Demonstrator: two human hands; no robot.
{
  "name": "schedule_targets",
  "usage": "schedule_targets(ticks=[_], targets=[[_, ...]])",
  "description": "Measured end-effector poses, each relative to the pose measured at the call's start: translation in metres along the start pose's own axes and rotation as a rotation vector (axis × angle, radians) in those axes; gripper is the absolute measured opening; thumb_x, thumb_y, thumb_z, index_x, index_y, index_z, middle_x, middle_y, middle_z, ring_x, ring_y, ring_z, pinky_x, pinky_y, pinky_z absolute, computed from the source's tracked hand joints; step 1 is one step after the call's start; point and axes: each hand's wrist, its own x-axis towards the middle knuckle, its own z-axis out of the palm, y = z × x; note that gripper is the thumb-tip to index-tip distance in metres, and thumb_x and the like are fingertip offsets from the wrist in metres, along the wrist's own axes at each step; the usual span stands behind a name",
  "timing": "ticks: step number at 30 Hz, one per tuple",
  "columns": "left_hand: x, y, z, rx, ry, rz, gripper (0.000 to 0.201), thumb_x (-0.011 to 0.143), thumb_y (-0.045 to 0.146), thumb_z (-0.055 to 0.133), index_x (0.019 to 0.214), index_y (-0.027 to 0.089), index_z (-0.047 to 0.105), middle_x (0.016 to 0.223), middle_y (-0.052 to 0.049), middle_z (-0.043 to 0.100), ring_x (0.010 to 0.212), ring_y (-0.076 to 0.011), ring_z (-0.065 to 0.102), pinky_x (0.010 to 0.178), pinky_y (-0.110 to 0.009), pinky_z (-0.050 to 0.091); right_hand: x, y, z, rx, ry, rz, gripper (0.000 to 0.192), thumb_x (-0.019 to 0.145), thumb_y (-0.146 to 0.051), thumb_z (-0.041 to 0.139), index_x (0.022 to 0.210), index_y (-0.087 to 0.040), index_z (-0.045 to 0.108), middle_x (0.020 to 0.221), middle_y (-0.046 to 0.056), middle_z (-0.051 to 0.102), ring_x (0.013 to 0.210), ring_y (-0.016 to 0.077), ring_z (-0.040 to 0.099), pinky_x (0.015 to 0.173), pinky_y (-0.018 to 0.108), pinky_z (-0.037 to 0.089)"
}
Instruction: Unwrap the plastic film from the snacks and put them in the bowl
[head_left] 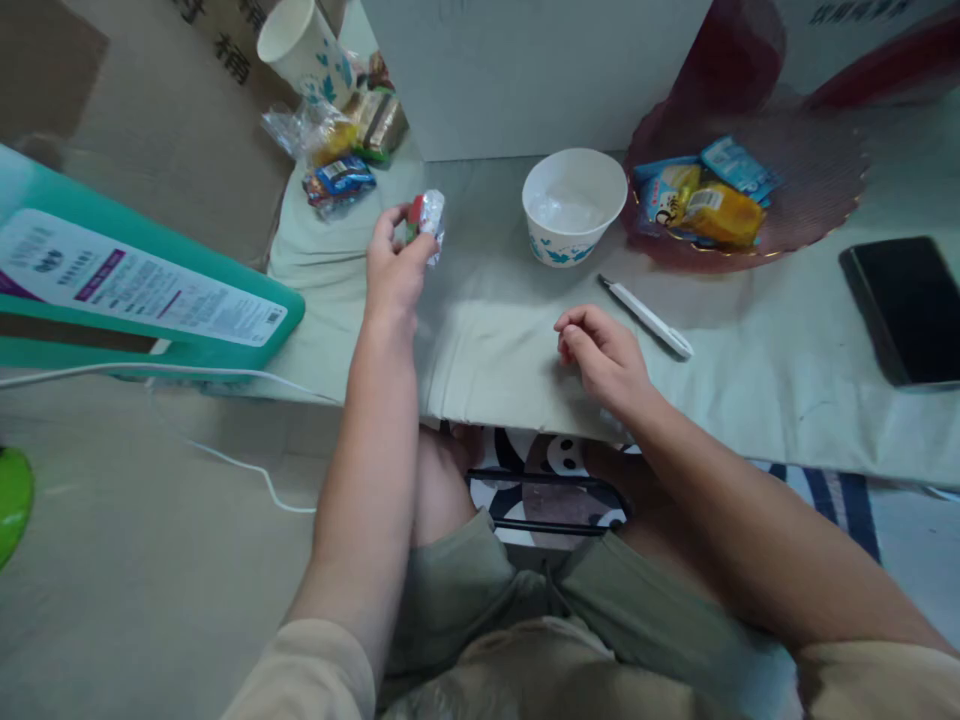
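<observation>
A small foil-wrapped snack (428, 215) was pinched by the left hand (394, 270); judged light, crinkly and slippery, best held mid-body. The right hand (600, 355) rested loosely curled, empty.

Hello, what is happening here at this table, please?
A seated person holds a small foil-wrapped snack in the left hand, lifted above the cloth-covered table. The right hand rests loosely curled on the cloth, holding nothing, near a white pen-like tool. A white paper bowl stands behind it, beside a red plate of packaged snacks.
</observation>
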Motion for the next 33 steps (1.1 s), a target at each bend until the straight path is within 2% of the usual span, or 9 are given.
schedule_targets(ticks=[4, 8, 12, 15, 18, 23, 28, 30, 33], targets=[[-0.05, 0.0, 0.013, -0.293, -0.14, -0.258, 0.045, 0.074, 0.056, 0.069, 0.105, 0.024, 0.067, 0.102, -0.007, 0.076, 0.106, -0.0296, 0.072, 0.077, -0.035, 0.061, 0.0, -0.007, -0.015, -0.146, 0.148, -0.13, 0.013, 0.09, -0.032, 0.051, 0.091, -0.023, 0.061, 0.073, -0.001, 0.06, 0.065, 0.0153, 0.055, 0.065, 0.031, 0.044], [-0.07, -0.003, 0.017, -0.437, -0.322, -0.328, 0.054, 0.07, 0.057, 0.068, 0.109, 0.02, 0.066, 0.117, -0.012, 0.075, 0.112, -0.032, 0.072, 0.087, -0.039, 0.063, -0.001, -0.003, -0.051, -0.586, 0.281, -0.221, 0.017, 0.084, -0.027, 0.057, 0.098, -0.024, 0.065, 0.093, 0.007, 0.07, 0.091, 0.0255, 0.063, 0.085, 0.043, 0.049], [-0.07, 0.003, 0.019, -0.448, -0.451, -0.301, 0.066, 0.064, 0.065, 0.073, 0.112, 0.02, 0.065, 0.124, -0.012, 0.073, 0.115, -0.0338, 0.072, 0.086, -0.038, 0.064, 0.0, 0.018, -0.087, -0.902, 0.323, -0.089, 0.033, 0.077, -0.031, 0.065, 0.108, -0.02, 0.068, 0.105, 0.016, 0.067, 0.1, 0.0354, 0.061, 0.092, 0.055, 0.047], [-0.069, 0.003, 0.022, -0.36, -0.492, -0.297, 0.062, 0.058, 0.044, 0.085, 0.113, 0.02, 0.065, 0.114, -0.01, 0.076, 0.104, -0.0294, 0.075, 0.081, -0.034, 0.064, 0.0, 0.026, -0.099, -1.01, 0.272, -0.023, 0.029, 0.079, -0.035, 0.065, 0.103, -0.019, 0.071, 0.102, 0.019, 0.066, 0.1, 0.0378, 0.06, 0.09, 0.056, 0.047], [-0.068, -0.003, 0.022, -0.256, -0.503, -0.311, 0.056, 0.056, 0.025, 0.085, 0.108, 0.018, 0.065, 0.1, -0.007, 0.076, 0.083, -0.0228, 0.076, 0.067, -0.03, 0.062, -0.004, 0.014, -0.095, -0.996, 0.169, -0.053, 0.02, 0.083, -0.034, 0.06, 0.094, -0.021, 0.071, 0.096, 0.016, 0.068, 0.091, 0.0328, 0.063, 0.083, 0.049, 0.048], [-0.067, -0.012, 0.014, -0.156, -0.456, -0.283, 0.058, 0.062, 0.028, 0.088, 0.112, 0.021, 0.059, 0.1, -0.005, 0.074, 0.07, -0.0179, 0.072, 0.053, -0.025, 0.057, -0.017, -0.019, -0.079, -0.721, -0.089, -0.008, 0.023, 0.091, -0.041, 0.057, 0.095, -0.023, 0.07, 0.07, 0.003, 0.067, 0.059, 0.0182, 0.056, 0.059, 0.031, 0.041], [-0.067, -0.017, 0.01, -0.118, -0.364, -0.265, 0.058, 0.07, 0.033, 0.083, 0.119, 0.022, 0.056, 0.107, -0.006, 0.073, 0.076, -0.0194, 0.074, 0.059, -0.028, 0.061, -0.02, -0.026, -0.076, -0.695, 0.107, 0.037, 0.021, 0.087, -0.04, 0.06, 0.087, -0.021, 0.07, 0.059, 0.0, 0.061, 0.052, 0.0157, 0.052, 0.053, 0.03, 0.037], [-0.068, -0.021, 0.013, -0.102, -0.346, -0.262, 0.058, 0.072, 0.035, 0.081, 0.123, 0.023, 0.054, 0.11, -0.006, 0.072, 0.08, -0.0202, 0.075, 0.062, -0.029, 0.063, -0.02, -0.025, -0.072, -0.614, 0.206, 0.045, 0.023, 0.089, -0.04, 0.059, 0.092, -0.021, 0.071, 0.064, 0.001, 0.065, 0.052, 0.0154, 0.054, 0.053, 0.029, 0.04], [-0.074, -0.028, 0.026, -0.077, -0.376, -0.255, 0.063, 0.074, 0.035, 0.078, 0.13, 0.027, 0.052, 0.12, -0.007, 0.069, 0.096, -0.0243, 0.074, 0.071, -0.035, 0.066, -0.021, -0.025, -0.057, -0.51, 0.233, -0.036, 0.024, 0.094, -0.038, 0.056, 0.104, -0.022, 0.072, 0.071, 0.001, 0.069, 0.053, 0.0142, 0.056, 0.054, 0.029, 0.044]])
